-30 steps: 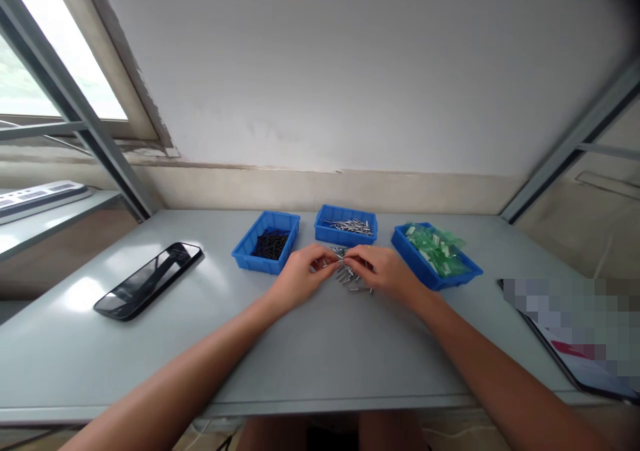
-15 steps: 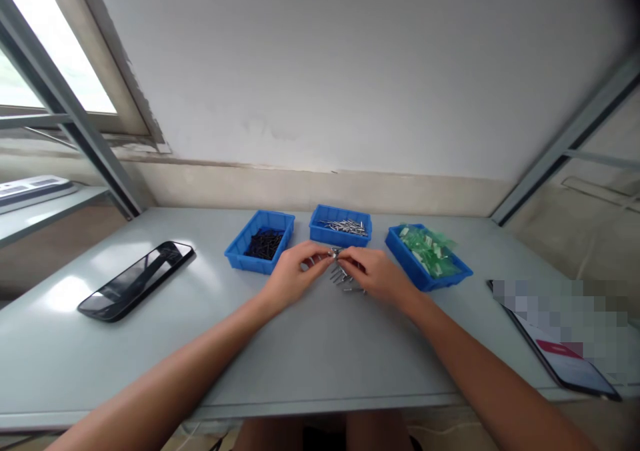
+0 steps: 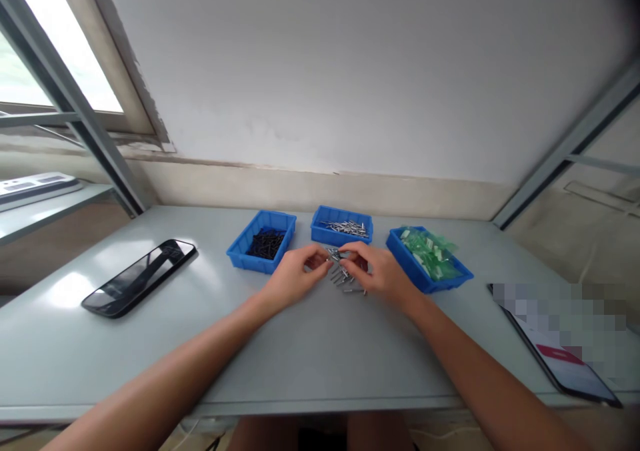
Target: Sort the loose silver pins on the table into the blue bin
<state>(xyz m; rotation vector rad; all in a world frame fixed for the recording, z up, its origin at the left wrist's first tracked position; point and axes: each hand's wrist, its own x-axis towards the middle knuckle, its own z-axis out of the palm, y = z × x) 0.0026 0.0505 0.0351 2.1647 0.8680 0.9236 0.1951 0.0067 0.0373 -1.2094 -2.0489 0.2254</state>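
My left hand (image 3: 296, 271) has its thumb and fingers curled together, with a few small silver screws (image 3: 333, 254) at its fingertips. Facing it closely, my right hand (image 3: 376, 269) has its thumb and forefinger apart beside those same screws. Whether a finger of it still touches one is too small to tell. Below the fingertips, a loose pile of silver screws (image 3: 341, 278) lies on the grey table (image 3: 320, 344), partly covered by the right hand. Just behind both hands is a blue tray (image 3: 341, 239) of similar silver screws.
Left of the hands sits a blue tray (image 3: 239, 262) of black screws (image 3: 266, 244). A blue tray (image 3: 424, 279) with green plastic packets (image 3: 429, 252) stands at the right. A dark phone-like device (image 3: 140, 279) lies far left, a lit tablet (image 3: 565, 364) far right. The wall (image 3: 330, 91) closes the back.
My fingertips, pressed together around small metal pieces before, have come slightly apart. The right thumb and forefinger have spread, and more of the silver screws between the hands shows. The view has shifted slightly.
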